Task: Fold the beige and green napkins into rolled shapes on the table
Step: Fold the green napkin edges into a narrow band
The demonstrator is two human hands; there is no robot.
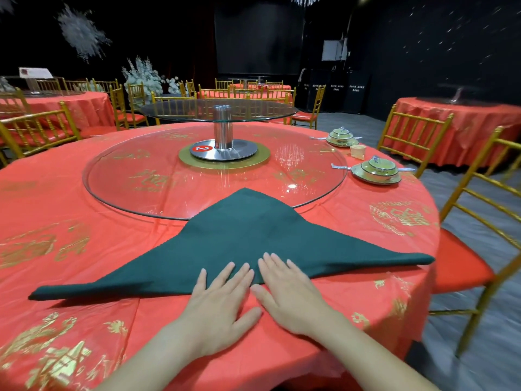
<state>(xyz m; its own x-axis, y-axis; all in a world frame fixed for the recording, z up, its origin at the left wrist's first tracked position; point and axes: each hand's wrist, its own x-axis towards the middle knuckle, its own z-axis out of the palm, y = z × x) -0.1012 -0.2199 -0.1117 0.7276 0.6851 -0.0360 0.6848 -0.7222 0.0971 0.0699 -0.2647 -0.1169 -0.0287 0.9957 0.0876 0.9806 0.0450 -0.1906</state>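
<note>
The green napkin (239,238) lies on the red tablecloth (84,249) as a wide triangle. Its long folded edge runs left to right along the near side, and its apex points far, the tip lying over the rim of the glass turntable (141,179). The person's left hand (217,300) and right hand (290,294) rest side by side at the middle of that near edge. The fingers are straight and spread, with the fingertips flat on the napkin and the palms on the tablecloth, so nothing is gripped. Far to the right, between the nearer lidded bowl (376,169) and the farther lidded bowl (341,136), stands a small beige roll (357,151), probably the beige napkin already done.

The step in hand looks like starting the roll from the long edge. To do it well, the fingers should tuck under the fold at the centre and turn a narrow, tight first lip. They should then work outward toward both long tips so the tube keeps one thickness. The right tip looks puffy and the left one slightly raised — flattening them first would guard against a slack, lopsided roll. Light downward pressure should keep the glossy tablecloth from sliding.
</note>
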